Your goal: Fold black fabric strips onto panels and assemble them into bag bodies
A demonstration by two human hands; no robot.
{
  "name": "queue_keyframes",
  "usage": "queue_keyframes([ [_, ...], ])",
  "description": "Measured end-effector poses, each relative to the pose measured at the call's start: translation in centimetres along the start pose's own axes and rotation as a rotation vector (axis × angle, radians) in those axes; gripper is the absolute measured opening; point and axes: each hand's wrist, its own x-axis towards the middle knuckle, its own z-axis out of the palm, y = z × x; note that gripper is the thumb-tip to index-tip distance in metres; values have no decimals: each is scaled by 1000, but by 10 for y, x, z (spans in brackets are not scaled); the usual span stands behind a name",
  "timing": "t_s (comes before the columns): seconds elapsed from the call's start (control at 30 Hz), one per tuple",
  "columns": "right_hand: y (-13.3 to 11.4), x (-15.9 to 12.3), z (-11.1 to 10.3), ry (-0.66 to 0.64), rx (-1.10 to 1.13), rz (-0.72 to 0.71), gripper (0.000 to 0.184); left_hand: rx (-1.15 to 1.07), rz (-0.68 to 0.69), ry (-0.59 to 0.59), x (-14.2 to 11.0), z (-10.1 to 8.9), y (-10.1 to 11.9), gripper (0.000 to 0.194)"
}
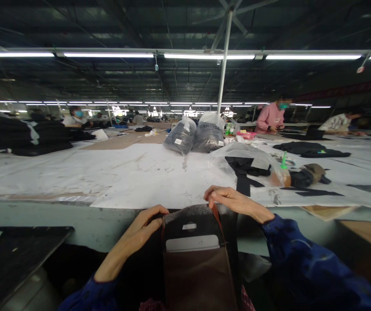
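A dark brown fabric piece (198, 268) with a grey upper edge and a pale slot stands upright in front of me, below the table's near edge. My left hand (146, 224) pinches its upper left corner with fingers closed. My right hand (234, 201) grips its upper right corner, fingers curled over the top. Both arms wear dark blue sleeves.
A long white-covered table (133, 172) stretches ahead. On it lie two bagged bundles (195, 134), a clear plastic bag with black pieces (247, 166), dark cloth stacks (26, 136) at left, and a green-capped bottle (284, 170). A person in pink (271, 117) and others work far back. A dark board (13, 255) sits lower left.
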Motion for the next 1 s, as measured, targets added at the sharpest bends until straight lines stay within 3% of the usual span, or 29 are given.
queue_keyframes([
  [0.1,-9,5,7,228,-8,-62,41,-59,5,-58,0,-3,5,19],
  [0.2,-27,10,20,305,-81,-103,26,-18,41,-88,-4,-3,11,18],
  [0.33,-54,15,49,200,-297,-180,25,115,62,-73,-8,0,20,14],
  [0.43,-62,20,74,118,-418,-203,50,112,76,-27,-9,5,25,14],
  [0.53,-59,25,90,118,-425,-204,63,49,96,-11,-10,9,29,13],
  [0.67,-56,26,91,103,-374,-155,68,-36,102,-52,-11,9,29,13],
  [0.87,-60,23,82,21,-221,-98,43,-84,68,-58,-12,7,23,14],
  [1.0,-61,24,81,35,-144,-61,41,-52,115,-43,-14,8,25,18],
])
